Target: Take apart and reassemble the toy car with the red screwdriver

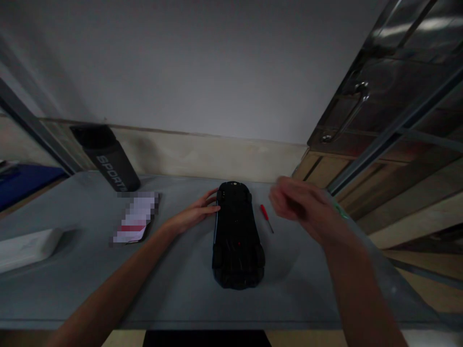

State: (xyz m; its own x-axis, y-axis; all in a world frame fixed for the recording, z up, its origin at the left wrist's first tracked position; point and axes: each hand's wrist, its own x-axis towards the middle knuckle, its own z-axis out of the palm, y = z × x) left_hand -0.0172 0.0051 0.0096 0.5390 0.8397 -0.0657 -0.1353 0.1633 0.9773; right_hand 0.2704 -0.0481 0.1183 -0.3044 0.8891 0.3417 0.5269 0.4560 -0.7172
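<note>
A black toy car lies upside down on the grey table, its underside and wheels facing up. My left hand holds the car's left side near the far end, with the thumb and fingertips against its edge. To the right of the car, a small screwdriver with a red handle rests on the tabletop. My right hand hovers beyond the screwdriver's right side, blurred by motion. Its fingers are curled together, and whatever may be between them is hidden.
A dark bottle marked SPORT leans at the back left. Nearer are a phone with a pixelated screen and a white object. The grey tabletop meets a wall behind. A metal door with a handle stands at right, past a frame bar.
</note>
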